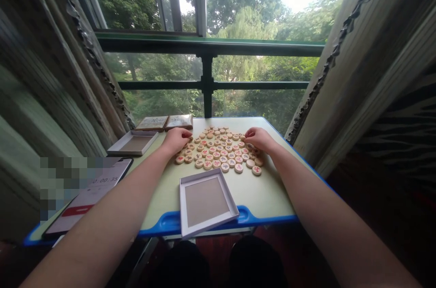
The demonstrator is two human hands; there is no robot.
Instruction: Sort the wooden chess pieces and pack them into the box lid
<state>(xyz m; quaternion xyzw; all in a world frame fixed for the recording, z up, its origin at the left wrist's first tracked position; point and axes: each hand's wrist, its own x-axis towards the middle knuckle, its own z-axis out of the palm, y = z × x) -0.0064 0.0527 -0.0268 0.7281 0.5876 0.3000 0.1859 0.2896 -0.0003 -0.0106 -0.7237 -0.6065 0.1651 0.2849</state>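
Observation:
Many round wooden Chinese chess pieces (217, 155) lie face up in a loose single layer, marked with red or black characters; a few show blank tops. My left hand (177, 139) is at the far left edge of the spread, its fingers bent and closed at a piece that is mostly hidden. Across the spread, my right hand (259, 139) has its thumb and fingers pinched together at a piece on the right edge. In front of the pieces, a shallow white open box (183, 206) lies tilted over the table's near edge.
A second shallow box (117, 147) and two wrapped flat packs (152, 123) sit at the table's back left. A phone (102, 188) showing a timer lies beside my left forearm. The table (272, 197) has a blue rim and stands against a railed window between curtains (344, 52).

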